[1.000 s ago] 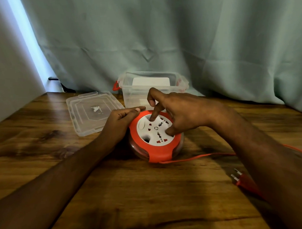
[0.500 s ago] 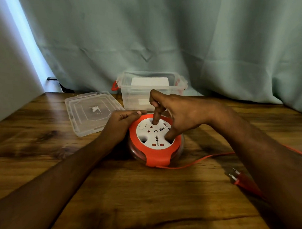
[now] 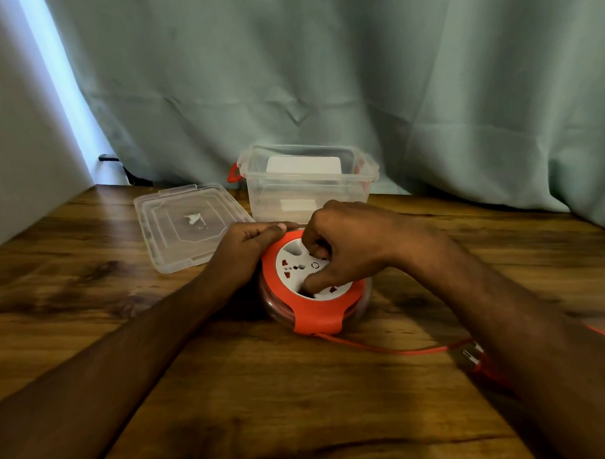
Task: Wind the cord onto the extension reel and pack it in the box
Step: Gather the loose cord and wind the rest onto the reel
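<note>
A round orange extension reel [image 3: 316,316] with a white socket face lies flat on the wooden table [image 3: 231,386]. My left hand [image 3: 248,246] grips its far left rim. My right hand [image 3: 349,248] rests on top, with a finger and the thumb pushed into recesses of the white face. An orange cord [image 3: 394,349] runs out from the reel's near edge to the right. Its plug [image 3: 475,359] lies beside my right forearm. A clear plastic box [image 3: 308,182] with red latches stands open just behind the reel.
The box's clear lid [image 3: 188,226] lies flat on the table to the left of the box. A white object [image 3: 302,165] sits inside the box. A green curtain [image 3: 358,90] hangs along the table's far edge and a wall stands at the left.
The white face has turned under my right hand, whose fingers have swung round toward me. The loose cord has shortened and the plug has slid closer to the reel. My left hand stays put.
</note>
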`<state>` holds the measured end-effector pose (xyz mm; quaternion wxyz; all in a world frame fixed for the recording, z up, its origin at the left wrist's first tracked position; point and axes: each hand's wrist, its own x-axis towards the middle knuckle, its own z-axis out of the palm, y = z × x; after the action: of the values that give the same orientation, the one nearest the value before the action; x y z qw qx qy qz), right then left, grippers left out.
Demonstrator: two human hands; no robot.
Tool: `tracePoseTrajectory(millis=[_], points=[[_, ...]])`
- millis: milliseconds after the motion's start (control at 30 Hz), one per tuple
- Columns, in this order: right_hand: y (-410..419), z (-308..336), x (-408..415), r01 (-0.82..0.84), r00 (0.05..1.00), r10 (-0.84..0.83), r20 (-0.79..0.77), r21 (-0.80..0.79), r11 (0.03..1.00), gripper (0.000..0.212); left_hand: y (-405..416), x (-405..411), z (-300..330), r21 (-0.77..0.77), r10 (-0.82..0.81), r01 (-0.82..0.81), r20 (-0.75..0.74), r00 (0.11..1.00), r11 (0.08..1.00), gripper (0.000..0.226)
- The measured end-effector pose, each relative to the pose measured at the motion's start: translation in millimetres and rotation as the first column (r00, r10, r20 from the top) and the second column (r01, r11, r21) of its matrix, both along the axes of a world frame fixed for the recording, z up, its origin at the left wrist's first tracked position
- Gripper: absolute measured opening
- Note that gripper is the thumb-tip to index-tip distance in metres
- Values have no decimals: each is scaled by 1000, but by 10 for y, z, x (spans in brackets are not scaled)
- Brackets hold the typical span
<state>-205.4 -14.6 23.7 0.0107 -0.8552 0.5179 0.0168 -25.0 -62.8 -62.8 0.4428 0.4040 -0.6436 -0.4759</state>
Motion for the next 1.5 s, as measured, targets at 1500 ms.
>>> tracePoseTrajectory(millis=[1500], points=[[-31,-52,2,-18,1000,18,-6,5,1000,42,8,1,2,-2,-16,16,-6,1000,1000,27]])
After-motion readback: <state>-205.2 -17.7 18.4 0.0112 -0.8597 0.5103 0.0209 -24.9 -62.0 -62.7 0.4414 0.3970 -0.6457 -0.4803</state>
